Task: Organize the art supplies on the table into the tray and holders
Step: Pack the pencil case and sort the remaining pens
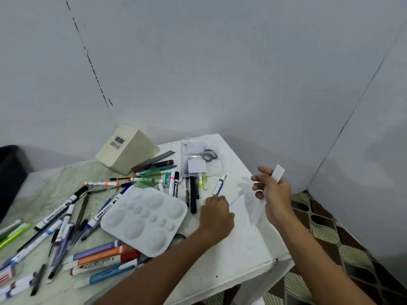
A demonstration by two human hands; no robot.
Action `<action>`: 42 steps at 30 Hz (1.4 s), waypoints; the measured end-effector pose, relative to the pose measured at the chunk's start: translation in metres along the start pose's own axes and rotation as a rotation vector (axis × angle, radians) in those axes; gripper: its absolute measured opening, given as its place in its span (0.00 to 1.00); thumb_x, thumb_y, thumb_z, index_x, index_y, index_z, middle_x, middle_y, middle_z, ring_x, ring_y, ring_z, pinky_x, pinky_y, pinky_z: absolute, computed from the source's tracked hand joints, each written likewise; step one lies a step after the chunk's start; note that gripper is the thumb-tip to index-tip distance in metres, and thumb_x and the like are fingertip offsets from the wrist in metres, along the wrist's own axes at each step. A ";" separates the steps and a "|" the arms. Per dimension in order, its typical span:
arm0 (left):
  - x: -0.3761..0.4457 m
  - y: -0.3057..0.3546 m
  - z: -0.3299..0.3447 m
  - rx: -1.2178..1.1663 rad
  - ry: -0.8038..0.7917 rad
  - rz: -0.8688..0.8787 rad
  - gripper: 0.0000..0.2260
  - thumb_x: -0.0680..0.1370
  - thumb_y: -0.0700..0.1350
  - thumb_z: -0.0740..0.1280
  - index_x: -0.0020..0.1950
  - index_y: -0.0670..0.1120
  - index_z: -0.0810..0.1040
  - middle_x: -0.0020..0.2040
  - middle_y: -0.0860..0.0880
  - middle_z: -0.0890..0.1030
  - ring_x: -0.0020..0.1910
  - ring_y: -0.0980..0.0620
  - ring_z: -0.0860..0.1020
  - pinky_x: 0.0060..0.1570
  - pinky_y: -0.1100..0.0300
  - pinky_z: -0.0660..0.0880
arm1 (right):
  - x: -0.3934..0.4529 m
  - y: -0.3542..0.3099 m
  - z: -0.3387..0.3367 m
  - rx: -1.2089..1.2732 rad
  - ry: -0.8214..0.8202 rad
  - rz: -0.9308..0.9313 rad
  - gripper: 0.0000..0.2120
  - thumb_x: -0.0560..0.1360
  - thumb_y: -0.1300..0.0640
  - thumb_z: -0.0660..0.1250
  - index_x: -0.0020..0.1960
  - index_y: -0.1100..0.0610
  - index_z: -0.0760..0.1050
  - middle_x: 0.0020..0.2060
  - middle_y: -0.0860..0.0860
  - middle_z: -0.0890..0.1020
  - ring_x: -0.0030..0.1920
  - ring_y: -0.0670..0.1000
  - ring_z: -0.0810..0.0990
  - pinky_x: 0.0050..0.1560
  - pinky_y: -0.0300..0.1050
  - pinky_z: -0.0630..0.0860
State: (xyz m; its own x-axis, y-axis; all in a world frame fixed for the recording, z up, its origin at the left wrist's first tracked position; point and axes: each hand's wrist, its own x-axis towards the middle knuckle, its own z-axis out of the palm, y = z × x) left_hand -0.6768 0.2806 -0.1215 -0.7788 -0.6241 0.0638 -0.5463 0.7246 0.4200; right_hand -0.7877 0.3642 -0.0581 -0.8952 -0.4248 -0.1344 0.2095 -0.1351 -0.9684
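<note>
My right hand (273, 194) is raised over the table's right side and holds a long clear plastic strip (278, 174), its white end sticking up above the fingers and its blurred lower end trailing down. My left hand (217, 213) rests knuckles-up on the table and pinches the lower end of a thin paintbrush (219, 185). A white paint palette (144, 221) lies just left of that hand. Markers and pens (66, 216) are scattered across the left half. A clear plastic organizer box (196, 159) stands at the back, and a beige holder (127, 148) lies tipped on its side.
The white table (237, 256) ends at a front-right corner near my right forearm, with patterned floor (330, 234) beyond. Grey walls close in behind and to the right. A dark bin (11, 172) stands at the far left. More pens and an eraser lie beside the organizer box.
</note>
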 end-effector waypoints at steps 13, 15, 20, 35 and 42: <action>-0.010 -0.016 -0.062 -1.394 0.046 -0.372 0.05 0.75 0.35 0.69 0.44 0.44 0.75 0.36 0.47 0.80 0.30 0.50 0.74 0.30 0.60 0.67 | -0.008 0.006 0.041 0.154 -0.124 0.089 0.07 0.74 0.52 0.70 0.49 0.54 0.76 0.38 0.49 0.75 0.36 0.47 0.71 0.35 0.40 0.67; -0.018 -0.021 -0.067 -1.419 0.073 -0.324 0.04 0.74 0.35 0.71 0.44 0.43 0.78 0.35 0.47 0.80 0.32 0.50 0.75 0.33 0.59 0.69 | -0.014 0.006 0.059 0.220 -0.280 0.169 0.05 0.75 0.53 0.69 0.47 0.55 0.77 0.35 0.48 0.78 0.34 0.46 0.75 0.34 0.40 0.70; -0.033 -0.038 -0.075 -1.118 0.323 -0.251 0.03 0.71 0.37 0.75 0.44 0.40 0.84 0.36 0.49 0.83 0.35 0.57 0.78 0.38 0.65 0.74 | -0.028 0.009 0.103 0.245 -0.462 0.243 0.07 0.78 0.60 0.65 0.54 0.62 0.77 0.40 0.58 0.82 0.37 0.51 0.79 0.39 0.45 0.79; 0.014 -0.183 -0.103 0.004 0.357 -0.250 0.17 0.71 0.56 0.71 0.57 0.50 0.81 0.57 0.52 0.78 0.60 0.48 0.70 0.57 0.51 0.67 | -0.015 0.028 0.172 0.088 -0.484 0.269 0.04 0.76 0.66 0.65 0.51 0.62 0.77 0.27 0.53 0.71 0.23 0.46 0.63 0.24 0.38 0.60; 0.039 -0.190 -0.105 0.225 0.305 -0.215 0.24 0.69 0.66 0.68 0.58 0.53 0.80 0.52 0.53 0.82 0.58 0.50 0.70 0.52 0.51 0.58 | -0.004 0.032 0.184 0.053 -0.491 0.301 0.05 0.77 0.66 0.63 0.51 0.64 0.77 0.29 0.54 0.74 0.26 0.47 0.65 0.25 0.39 0.60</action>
State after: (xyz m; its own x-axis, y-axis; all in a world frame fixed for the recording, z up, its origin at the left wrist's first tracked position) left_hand -0.5711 0.0877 -0.1042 -0.5321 -0.8008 0.2751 -0.7658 0.5937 0.2472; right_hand -0.7052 0.1966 -0.0503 -0.5081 -0.8155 -0.2770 0.4575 0.0169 -0.8891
